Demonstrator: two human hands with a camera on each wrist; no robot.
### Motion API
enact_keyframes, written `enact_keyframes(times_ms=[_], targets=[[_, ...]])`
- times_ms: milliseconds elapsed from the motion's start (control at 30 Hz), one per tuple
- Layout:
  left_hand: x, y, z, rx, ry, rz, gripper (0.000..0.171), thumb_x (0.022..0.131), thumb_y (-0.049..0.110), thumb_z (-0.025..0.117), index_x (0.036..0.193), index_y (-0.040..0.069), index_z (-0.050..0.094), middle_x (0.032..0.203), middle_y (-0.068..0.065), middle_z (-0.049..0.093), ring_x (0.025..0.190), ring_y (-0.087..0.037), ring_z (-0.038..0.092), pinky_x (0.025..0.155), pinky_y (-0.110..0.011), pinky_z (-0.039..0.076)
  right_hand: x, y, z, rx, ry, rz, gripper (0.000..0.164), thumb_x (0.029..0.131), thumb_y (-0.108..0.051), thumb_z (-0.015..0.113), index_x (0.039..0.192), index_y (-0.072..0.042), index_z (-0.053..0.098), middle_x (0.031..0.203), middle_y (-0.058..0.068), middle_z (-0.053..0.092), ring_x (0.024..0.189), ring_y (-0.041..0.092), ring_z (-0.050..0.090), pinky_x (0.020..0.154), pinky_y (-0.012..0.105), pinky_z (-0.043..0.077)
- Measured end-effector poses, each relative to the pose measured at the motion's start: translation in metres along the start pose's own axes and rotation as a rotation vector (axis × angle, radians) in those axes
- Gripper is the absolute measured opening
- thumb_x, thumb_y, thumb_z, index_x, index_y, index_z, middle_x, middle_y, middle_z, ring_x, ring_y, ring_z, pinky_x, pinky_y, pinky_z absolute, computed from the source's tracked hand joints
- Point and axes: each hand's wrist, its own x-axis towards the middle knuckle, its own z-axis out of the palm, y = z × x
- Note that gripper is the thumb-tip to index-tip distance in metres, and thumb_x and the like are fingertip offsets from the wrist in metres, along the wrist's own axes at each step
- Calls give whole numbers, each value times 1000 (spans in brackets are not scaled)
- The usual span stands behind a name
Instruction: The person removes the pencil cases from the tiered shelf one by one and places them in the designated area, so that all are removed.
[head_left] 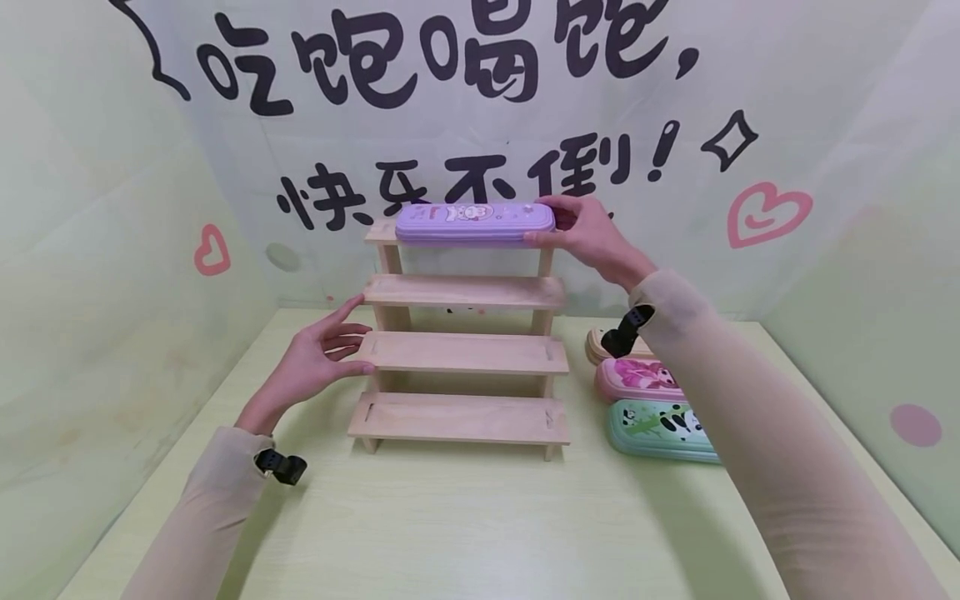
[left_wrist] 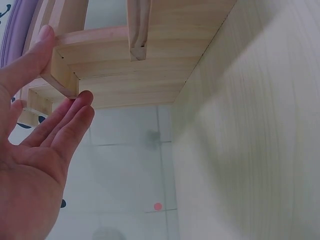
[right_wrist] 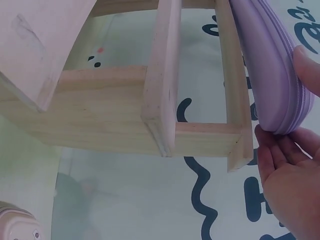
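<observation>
A: The fingers (head_left: pixel 542 237) of the right hand (head_left: pixel 592 237) curl round the right end of the purple case (head_left: pixel 474 223), thumb on top, fingertips beneath. The left hand (head_left: pixel 318 358) has its fingers (left_wrist: pixel 67 122) straight, holding nothing, thumb and fingertips touching the left end of a shelf on the rack (head_left: pixel 461 354).

B: Which shelf?

A: The third from the top. The rack is wooden, with four stepped shelves, and it stands on the pale green table (head_left: pixel 465 525) against a printed backdrop (head_left: pixel 480 100).

B: And the purple case?

A: It lies flat along the top shelf, its right end reaching just past the shelf's edge into the hand.

B: Anything else?

A: Three more cases lie on the table just right of the rack, partly hidden by the right arm: a green one (head_left: pixel 652 429) nearest, a pink one (head_left: pixel 637 379) behind it, a tan one (head_left: pixel 600 343) farthest.
</observation>
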Motion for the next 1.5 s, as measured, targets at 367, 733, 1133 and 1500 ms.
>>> enact_keyframes(times_ms=[367, 733, 1133, 1500], targets=[[1, -2, 0, 18, 0, 3, 107, 81, 3, 92, 166, 34, 35, 141, -21, 61, 130, -38, 60, 106, -37, 53, -24, -2, 1, 14, 6, -34, 60, 93, -6, 81, 148, -1, 58, 136, 16, 66, 116, 24, 64, 102, 29, 56], [0, -2, -1, 16, -4, 1, 107, 81, 5, 93, 166, 34, 35, 142, -21, 61, 131, -37, 59, 107, -37, 52, -54, 5, 0, 2, 4, -36, 62, 92, -13, 82, 149, -5, 58, 138, 13, 64, 121, 24, 61, 104, 31, 52], [1, -2, 0, 34, 6, -4, 107, 81, 5, 92, 166, 35, 34, 141, -21, 61, 130, -39, 60, 109, -45, 51, -87, 15, -1, 12, 24, -60, 64, 90, -9, 83, 149, -4, 58, 139, 13, 64, 121, 24, 60, 100, 25, 53], [1, -1, 1, 27, 10, 10, 108, 80, 2, 92, 166, 32, 35, 139, -22, 62, 128, -42, 60, 104, -28, 55, -124, 32, -8, -6, 28, -90, 62, 92, -7, 82, 149, -4, 58, 138, 11, 64, 123, 24, 59, 103, 22, 52]])
